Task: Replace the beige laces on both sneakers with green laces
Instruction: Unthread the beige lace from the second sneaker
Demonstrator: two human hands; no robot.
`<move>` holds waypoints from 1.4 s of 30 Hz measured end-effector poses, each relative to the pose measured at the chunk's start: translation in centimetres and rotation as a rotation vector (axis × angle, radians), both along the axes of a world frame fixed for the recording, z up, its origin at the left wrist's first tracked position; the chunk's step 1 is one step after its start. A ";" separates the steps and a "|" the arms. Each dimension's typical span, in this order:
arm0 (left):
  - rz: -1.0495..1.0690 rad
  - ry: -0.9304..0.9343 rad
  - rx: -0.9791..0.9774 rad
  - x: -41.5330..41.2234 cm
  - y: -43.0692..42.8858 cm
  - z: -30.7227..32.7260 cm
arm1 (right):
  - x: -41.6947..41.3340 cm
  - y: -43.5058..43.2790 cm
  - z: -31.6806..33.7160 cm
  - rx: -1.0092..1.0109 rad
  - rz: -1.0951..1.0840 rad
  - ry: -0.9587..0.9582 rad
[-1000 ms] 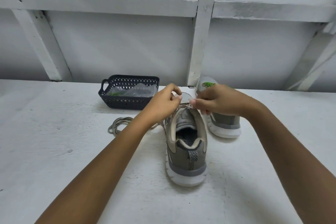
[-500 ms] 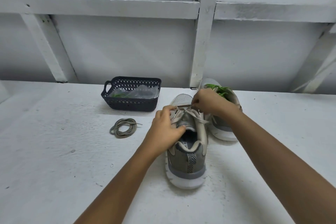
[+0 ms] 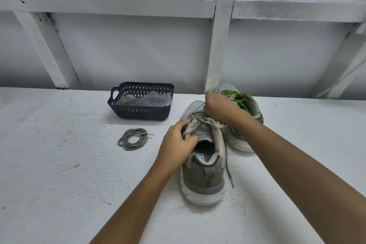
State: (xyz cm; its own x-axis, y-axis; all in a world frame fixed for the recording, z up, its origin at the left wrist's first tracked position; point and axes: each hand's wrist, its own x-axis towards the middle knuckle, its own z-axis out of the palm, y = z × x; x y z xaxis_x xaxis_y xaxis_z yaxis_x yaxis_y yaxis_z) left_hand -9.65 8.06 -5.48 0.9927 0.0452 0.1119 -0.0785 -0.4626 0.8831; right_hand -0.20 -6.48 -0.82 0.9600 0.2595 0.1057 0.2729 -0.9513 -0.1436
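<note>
Basket (image 3: 138, 114) behind coiled lace (image 3: 122, 143); both left of near sneaker (image 3: 204, 180); second sneaker (image 3: 240, 143) behind-right.

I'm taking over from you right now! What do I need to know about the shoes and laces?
Left-hand grip holds the near sneaker by its side.
Right-hand grip pinches its beige lace near the toe.
Done: far sneaker wears green laces; one coiled lace lies on the table.
Left: unlace the near sneaker, then thread in the spare green lace from the basket.

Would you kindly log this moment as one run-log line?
step: unlacing near sneaker; left hand: grips it; right hand: pinches beige lace; far sneaker: green laces; coiled lace: beside basket
</note>
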 end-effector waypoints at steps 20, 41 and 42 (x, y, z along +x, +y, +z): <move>0.021 -0.019 -0.013 -0.1 -0.1 -0.1 | 0.4 -0.6 1.9 0.062 -0.145 -0.071; 0.003 -0.039 -0.063 -0.2 0.0 -0.2 | -0.2 -0.5 1.1 0.025 -0.140 0.125; 0.000 -0.052 -0.062 -0.2 0.0 -0.3 | -0.2 -0.5 1.0 0.073 -0.139 0.108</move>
